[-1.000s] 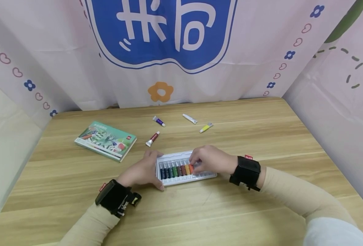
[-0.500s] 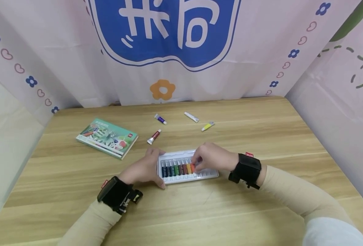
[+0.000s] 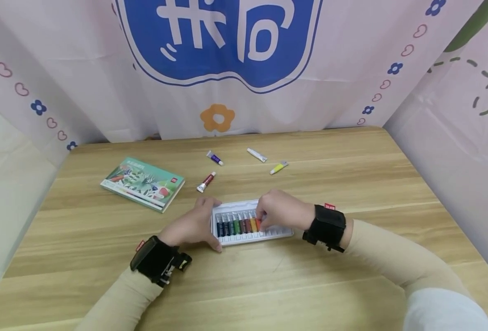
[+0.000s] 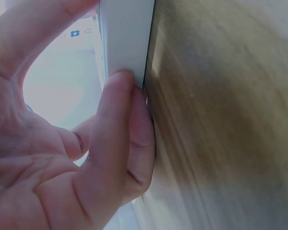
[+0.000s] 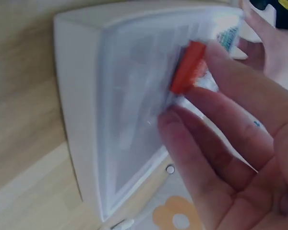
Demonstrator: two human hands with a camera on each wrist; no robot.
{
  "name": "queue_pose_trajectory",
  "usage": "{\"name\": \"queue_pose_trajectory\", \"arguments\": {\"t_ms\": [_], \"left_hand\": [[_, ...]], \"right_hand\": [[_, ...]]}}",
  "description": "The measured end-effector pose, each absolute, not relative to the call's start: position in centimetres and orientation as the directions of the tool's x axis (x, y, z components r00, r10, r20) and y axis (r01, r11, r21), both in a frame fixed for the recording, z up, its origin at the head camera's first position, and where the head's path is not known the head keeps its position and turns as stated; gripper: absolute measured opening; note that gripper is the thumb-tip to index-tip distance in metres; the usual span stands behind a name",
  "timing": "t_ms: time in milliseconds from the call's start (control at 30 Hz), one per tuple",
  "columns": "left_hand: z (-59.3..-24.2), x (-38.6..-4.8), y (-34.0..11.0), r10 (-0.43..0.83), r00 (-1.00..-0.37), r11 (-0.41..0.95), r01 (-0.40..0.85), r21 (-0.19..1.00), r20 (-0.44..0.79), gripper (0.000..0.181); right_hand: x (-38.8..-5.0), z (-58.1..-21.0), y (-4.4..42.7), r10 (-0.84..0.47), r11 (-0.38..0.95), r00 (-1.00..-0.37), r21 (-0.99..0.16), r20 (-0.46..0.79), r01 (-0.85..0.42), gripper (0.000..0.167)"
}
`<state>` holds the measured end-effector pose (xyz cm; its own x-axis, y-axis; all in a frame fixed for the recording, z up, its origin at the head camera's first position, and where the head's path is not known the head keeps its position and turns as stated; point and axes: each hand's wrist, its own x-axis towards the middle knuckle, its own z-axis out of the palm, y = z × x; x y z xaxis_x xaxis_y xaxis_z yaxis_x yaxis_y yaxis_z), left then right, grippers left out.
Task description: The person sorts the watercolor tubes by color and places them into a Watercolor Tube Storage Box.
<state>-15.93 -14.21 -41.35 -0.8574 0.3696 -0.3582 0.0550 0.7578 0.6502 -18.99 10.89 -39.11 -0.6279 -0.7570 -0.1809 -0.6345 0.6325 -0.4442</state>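
A white tray (image 3: 244, 241) holds a row of small paint tubes, dark ones at the left, then green, brown, orange and red. My left hand (image 3: 191, 225) grips the tray's left end, thumb at the near corner and fingers at the far one; in the left wrist view its fingers press the white side wall (image 4: 127, 38). With its fingertips my right hand (image 3: 286, 210) pinches the orange-red tube (image 5: 188, 67) over the tray, beside the filled slots. The tray's right part, partly hidden by that hand in the head view, shows bare slots in the right wrist view.
Behind the tray lie loose tubes: dark red (image 3: 206, 182), purple (image 3: 215, 158), white (image 3: 257, 155) and yellow (image 3: 279, 167). A green illustrated box (image 3: 142, 184) rests at the left. A printed curtain (image 3: 269, 110) hangs behind the wooden table (image 3: 244, 294).
The head view has shifted slightly. Both hands keep about the same places at the tray, and the right one still pinches the orange-red tube.
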Motion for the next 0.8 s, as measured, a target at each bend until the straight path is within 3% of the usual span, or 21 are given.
{"name": "queue_pose_trajectory", "arguments": {"t_ms": [333, 800], "left_hand": [[-41.4, -16.0, -14.3, 0.370, -0.862, 0.751, 0.059, 0.658, -0.345, 0.113], [-41.7, -15.9, -14.4, 0.360, -0.873, 0.736, 0.049, 0.675, -0.329, 0.112]], "right_hand": [[-18.6, -39.0, 10.3, -0.737, 0.665, -0.649, -0.378, -0.191, -0.644, 0.011], [-21.8, -37.3, 10.1, -0.826, 0.563, -0.474, -0.449, -0.304, -0.694, 0.015]]}}
